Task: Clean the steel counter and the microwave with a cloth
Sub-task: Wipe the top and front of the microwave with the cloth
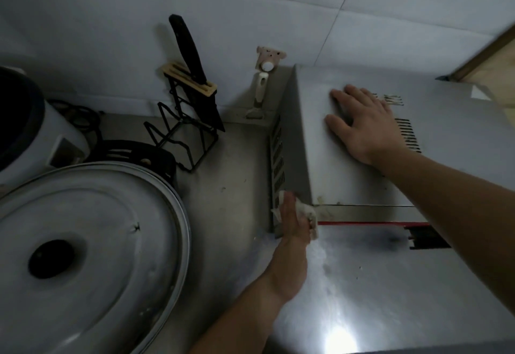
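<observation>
A large steel lid [83, 242] lies at left, a white pot [41, 131] behind it. A black knife [192, 58] stands in a wire rack [181, 136] by the tiled wall [111, 19].

microwave [348, 144] on counter [390, 284], knife rack [186, 119] left

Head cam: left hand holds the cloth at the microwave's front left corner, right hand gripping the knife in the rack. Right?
Not quite. In the head view the right hand lies flat on top of the microwave; the knife stands untouched in its rack. The left hand does hold the cloth at that corner.
</observation>
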A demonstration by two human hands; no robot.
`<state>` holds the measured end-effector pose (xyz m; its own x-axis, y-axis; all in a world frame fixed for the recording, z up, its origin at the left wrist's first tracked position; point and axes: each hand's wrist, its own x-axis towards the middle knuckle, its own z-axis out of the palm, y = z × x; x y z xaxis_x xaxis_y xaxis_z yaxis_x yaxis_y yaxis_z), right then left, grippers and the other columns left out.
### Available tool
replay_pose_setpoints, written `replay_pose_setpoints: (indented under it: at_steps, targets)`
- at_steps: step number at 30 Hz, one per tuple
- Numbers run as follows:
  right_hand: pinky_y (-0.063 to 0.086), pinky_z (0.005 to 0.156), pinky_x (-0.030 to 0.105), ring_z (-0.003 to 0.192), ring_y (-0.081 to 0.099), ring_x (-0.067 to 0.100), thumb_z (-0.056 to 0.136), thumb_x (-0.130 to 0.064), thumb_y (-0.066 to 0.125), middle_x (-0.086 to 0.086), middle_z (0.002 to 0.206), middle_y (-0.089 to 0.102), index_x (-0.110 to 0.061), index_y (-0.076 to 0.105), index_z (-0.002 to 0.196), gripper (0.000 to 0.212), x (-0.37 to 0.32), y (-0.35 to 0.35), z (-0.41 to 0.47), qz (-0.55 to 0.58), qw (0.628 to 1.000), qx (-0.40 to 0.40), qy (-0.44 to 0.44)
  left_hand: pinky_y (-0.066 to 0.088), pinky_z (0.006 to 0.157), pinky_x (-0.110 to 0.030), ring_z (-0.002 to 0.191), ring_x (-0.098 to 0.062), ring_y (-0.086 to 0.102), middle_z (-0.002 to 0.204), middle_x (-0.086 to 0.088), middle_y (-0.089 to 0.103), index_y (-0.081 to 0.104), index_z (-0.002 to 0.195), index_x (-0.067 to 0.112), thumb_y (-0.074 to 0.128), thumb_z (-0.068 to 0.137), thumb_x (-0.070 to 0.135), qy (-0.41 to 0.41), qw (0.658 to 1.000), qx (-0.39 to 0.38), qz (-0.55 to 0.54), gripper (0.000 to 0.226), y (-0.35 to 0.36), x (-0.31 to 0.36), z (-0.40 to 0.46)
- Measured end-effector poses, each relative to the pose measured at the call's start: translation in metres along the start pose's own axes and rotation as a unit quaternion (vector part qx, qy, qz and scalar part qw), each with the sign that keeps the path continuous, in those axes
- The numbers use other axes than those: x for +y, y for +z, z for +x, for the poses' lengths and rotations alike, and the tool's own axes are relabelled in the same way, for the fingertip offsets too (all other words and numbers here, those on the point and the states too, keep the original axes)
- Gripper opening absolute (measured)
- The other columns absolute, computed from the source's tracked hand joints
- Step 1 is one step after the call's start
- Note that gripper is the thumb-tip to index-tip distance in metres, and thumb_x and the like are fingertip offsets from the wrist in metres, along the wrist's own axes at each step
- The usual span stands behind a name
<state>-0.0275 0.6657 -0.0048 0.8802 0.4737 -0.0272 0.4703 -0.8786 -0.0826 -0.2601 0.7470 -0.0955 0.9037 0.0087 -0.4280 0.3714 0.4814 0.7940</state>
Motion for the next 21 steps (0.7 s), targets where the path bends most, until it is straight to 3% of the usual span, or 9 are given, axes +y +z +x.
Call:
replay_pose_setpoints:
  at_steps: [2, 4, 7, 9, 12, 14, 16, 19, 21]
  targets:
    - [0.014, 0.121, 0.048, 0.148, 0.023, 0.021, 0.095, -0.062, 0.039, -0.002, 0.159, 0.031, -0.033, 0.037, 0.149, 0.062, 0.002, -0.002, 0.000, 0.049, 0.999, 0.010, 0.001, 0.011, 0.110, -0.003, 0.133, 0.028, 0.005, 0.157, 0.034, -0.009, -0.002, 0.137, 0.063, 0.036, 0.070, 0.094, 0.052, 0.997, -0.017, 0.055, 0.083, 0.008, 0.017, -0.002]
    - [0.025, 0.118, 0.041, 0.139, 0.040, 0.020, 0.095, -0.051, 0.047, 0.002, 0.148, 0.049, -0.025, 0.056, 0.138, 0.051, 0.004, -0.011, 0.000, 0.210, 0.976, 0.041, 0.032, -0.001, 0.123, -0.023, 0.140, 0.020, -0.009, 0.150, 0.045, -0.015, -0.006, 0.133, 0.067, 0.030, 0.072, 0.095, 0.082, 0.988, -0.022, 0.127, 0.076, 0.010, 0.029, -0.001]
    - [0.038, 0.111, 0.032, 0.118, 0.060, 0.013, 0.088, -0.042, 0.061, 0.003, 0.122, 0.069, -0.020, 0.071, 0.118, 0.039, 0.010, -0.030, -0.005, 0.505, 0.855, 0.051, 0.107, -0.010, 0.123, -0.036, 0.142, 0.013, -0.021, 0.155, 0.036, -0.020, -0.001, 0.147, 0.051, 0.016, 0.093, 0.073, 0.168, 0.953, -0.038, 0.251, 0.061, 0.015, 0.051, -0.008]
    - [0.041, 0.108, 0.034, 0.110, 0.065, 0.013, 0.072, -0.047, 0.067, 0.003, 0.112, 0.073, -0.020, 0.073, 0.110, 0.046, 0.015, -0.039, -0.010, 0.607, 0.780, 0.047, 0.145, -0.019, 0.119, -0.045, 0.144, -0.002, -0.032, 0.161, 0.022, -0.022, 0.002, 0.156, 0.039, 0.005, 0.097, 0.062, 0.226, 0.852, -0.068, 0.466, 0.064, 0.033, 0.070, -0.011]
    - [0.045, 0.103, 0.036, 0.104, 0.065, 0.019, 0.080, -0.045, 0.061, 0.005, 0.109, 0.071, -0.014, 0.067, 0.113, 0.046, 0.022, -0.046, -0.028, 0.673, 0.719, 0.053, 0.165, -0.021, 0.111, -0.064, 0.143, -0.016, -0.039, 0.161, 0.009, -0.030, -0.010, 0.157, 0.034, 0.014, 0.102, 0.055, 0.177, 0.664, -0.042, 0.725, 0.064, 0.062, 0.082, 0.008]
    - [0.044, 0.099, 0.036, 0.108, 0.064, 0.019, 0.093, -0.045, 0.053, 0.003, 0.113, 0.070, -0.016, 0.066, 0.116, 0.039, 0.027, -0.048, -0.049, 0.673, 0.721, 0.038, 0.161, -0.022, 0.109, -0.066, 0.144, -0.023, -0.037, 0.163, 0.003, -0.027, -0.004, 0.158, 0.036, 0.014, 0.101, 0.056, 0.158, 0.608, -0.008, 0.778, 0.063, 0.077, 0.088, 0.024]
    - [0.045, 0.099, 0.037, 0.109, 0.065, 0.017, 0.098, -0.045, 0.047, 0.001, 0.115, 0.071, -0.020, 0.068, 0.114, 0.037, 0.034, -0.053, -0.071, 0.650, 0.741, 0.051, 0.160, -0.020, 0.112, -0.064, 0.146, -0.026, -0.034, 0.164, -0.001, -0.023, -0.001, 0.158, 0.035, 0.013, 0.100, 0.059, 0.141, 0.605, -0.008, 0.783, 0.065, 0.088, 0.095, 0.035]
    - [0.051, 0.096, 0.040, 0.100, 0.069, 0.014, 0.088, -0.050, 0.051, -0.002, 0.103, 0.075, -0.023, 0.072, 0.101, 0.037, 0.048, -0.060, -0.103, 0.611, 0.759, 0.122, 0.187, -0.015, 0.116, -0.062, 0.145, -0.026, -0.036, 0.164, -0.002, -0.023, -0.005, 0.158, 0.036, 0.013, 0.098, 0.065, 0.133, 0.604, -0.015, 0.786, 0.068, 0.103, 0.090, 0.044]
    - [0.054, 0.092, 0.040, 0.093, 0.068, 0.007, 0.092, -0.046, 0.051, -0.007, 0.098, 0.074, -0.027, 0.071, 0.100, 0.029, 0.055, -0.061, -0.126, 0.535, 0.806, 0.160, 0.196, -0.014, 0.116, -0.063, 0.144, -0.025, -0.036, 0.164, 0.000, -0.023, -0.010, 0.156, 0.038, 0.011, 0.097, 0.068, 0.141, 0.588, 0.000, 0.796, 0.070, 0.109, 0.086, 0.049]
